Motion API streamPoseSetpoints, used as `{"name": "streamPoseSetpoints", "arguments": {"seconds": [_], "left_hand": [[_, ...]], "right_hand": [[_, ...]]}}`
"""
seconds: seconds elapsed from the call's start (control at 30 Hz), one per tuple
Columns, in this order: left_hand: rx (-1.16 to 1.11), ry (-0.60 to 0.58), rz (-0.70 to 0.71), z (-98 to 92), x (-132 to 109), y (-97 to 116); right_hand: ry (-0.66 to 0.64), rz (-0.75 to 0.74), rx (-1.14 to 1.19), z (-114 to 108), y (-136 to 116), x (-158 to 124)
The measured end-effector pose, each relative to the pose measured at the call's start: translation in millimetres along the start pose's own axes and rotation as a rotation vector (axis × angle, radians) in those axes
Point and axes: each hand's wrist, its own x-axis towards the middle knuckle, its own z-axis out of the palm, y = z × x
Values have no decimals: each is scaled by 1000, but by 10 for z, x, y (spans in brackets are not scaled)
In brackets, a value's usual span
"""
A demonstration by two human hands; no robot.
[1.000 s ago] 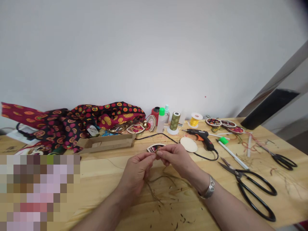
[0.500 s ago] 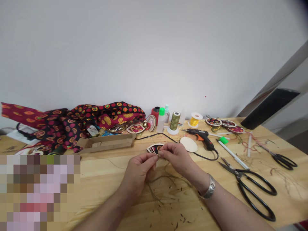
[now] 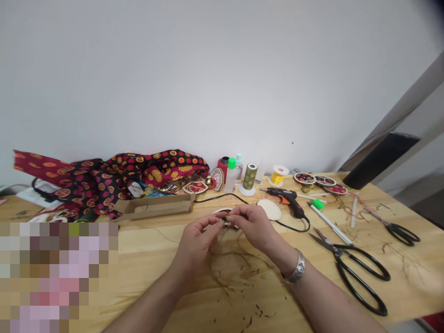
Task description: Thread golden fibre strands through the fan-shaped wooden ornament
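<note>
Since half a second ago our view has swung slightly, so the right-hand things sit farther left, and our fingers now cover more of the ornament.

Nearest on the pale wooden bench [image 3: 156,268] we see dark scraps [image 3: 257,311], and at our right big black-handled scissors [image 3: 337,251]. Loose thread [image 3: 239,254] trails beneath our hands. The left hand [image 3: 199,238] and right hand [image 3: 255,229] meet fingertip to fingertip, thumbs and forefingers pinched closed — what they grip is too small to make out.

Just behind the fingertips is the wood-rimmed ornament [image 3: 219,211]; we cannot tell whether it is held or lying. Its curved edge faces the wall, and its long axis seems to run left to right, the ends mostly hidden.

Farther off, a pale oval disc [image 3: 269,210] lies near the right hand, with a glue gun [image 3: 287,198] beyond it and an open cardboard box [image 3: 157,206] to the left. Behind them come patterned cloth [image 3: 166,162], a green-capped bottle [image 3: 230,178] and an olive spool [image 3: 249,177] — then the plain grey-white wall [image 3: 222,83].
</note>
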Motion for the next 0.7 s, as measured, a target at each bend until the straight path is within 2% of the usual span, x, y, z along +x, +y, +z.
{"name": "streamPoseSetpoints", "arguments": {"seconds": [0.17,0.33,0.47,0.53,0.7], "left_hand": [[-69,-88,-51,27,-95,119],[-130,-171,-112,62,-152,153],[-29,-145,-85,73,-135,142],[145,-97,18,74,-129,117],[653,30,537,55,-130,-13]], "right_hand": [[8,-15,24,-11,-94,-39],[6,-40,57,-16,-103,-54],[8,-76,62,-28,-42,-28],[13,-66,84,-26,-13,-13],[5,32,213,1,-2,7]]}}
